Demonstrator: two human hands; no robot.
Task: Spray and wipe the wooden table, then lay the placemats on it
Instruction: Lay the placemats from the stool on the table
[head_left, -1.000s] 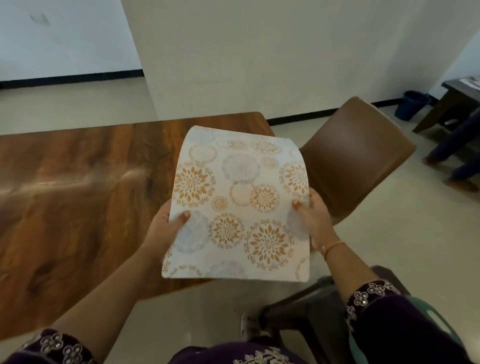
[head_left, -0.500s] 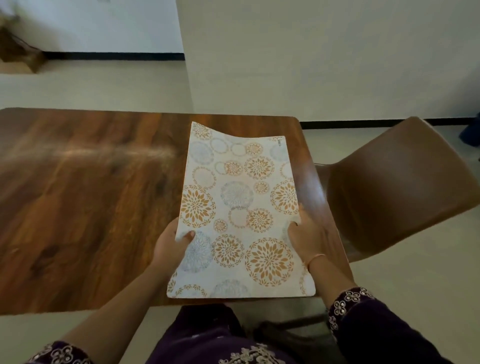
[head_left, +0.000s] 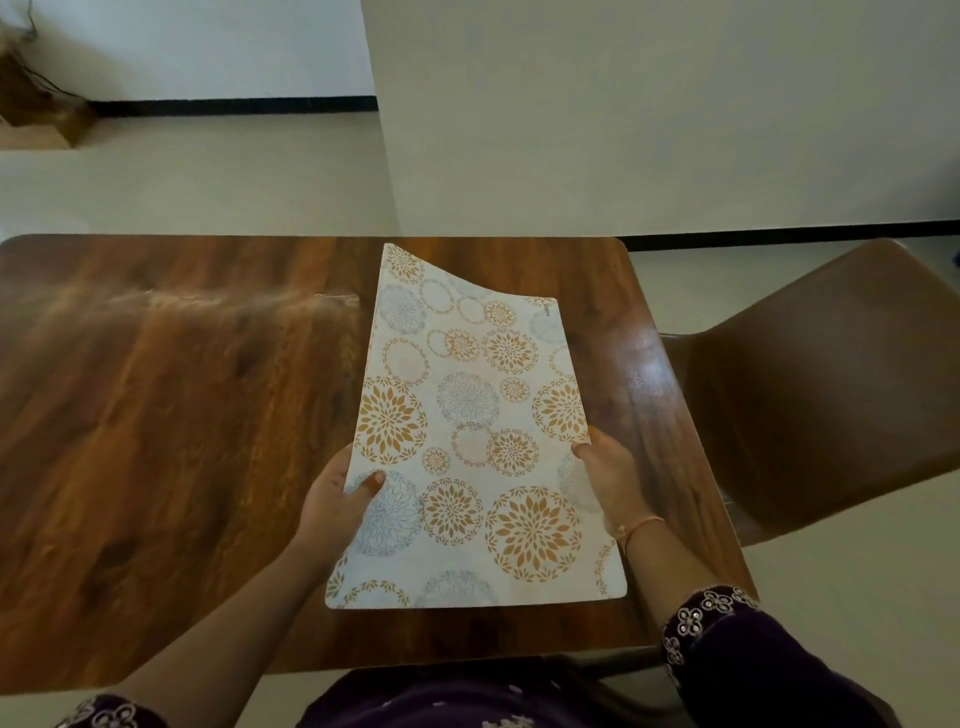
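Between the 2 hands, a white rectangular placemat (head_left: 467, 441) printed with orange and grey-blue flower circles was held over the right part of the brown wooden table (head_left: 156, 415). The left hand (head_left: 332, 504) pinched its left edge, thumb flat on top. The right hand (head_left: 608, 478) gripped the right edge. The fingers of both hands were hidden under the mat. Whether the mat touched the wood could not be told. Its far left corner curled upward, and the print at the far right corner was too small to read. Right of the right hand stood a brown moulded chair (head_left: 810, 395), cut off by the frame edge. A thin orange bracelet (head_left: 641, 525) ringed the right wrist. Compared with 1 second before, the mat had moved from over the table's corner, beside the chair, to fully over the tabletop, with both grips unchanged.
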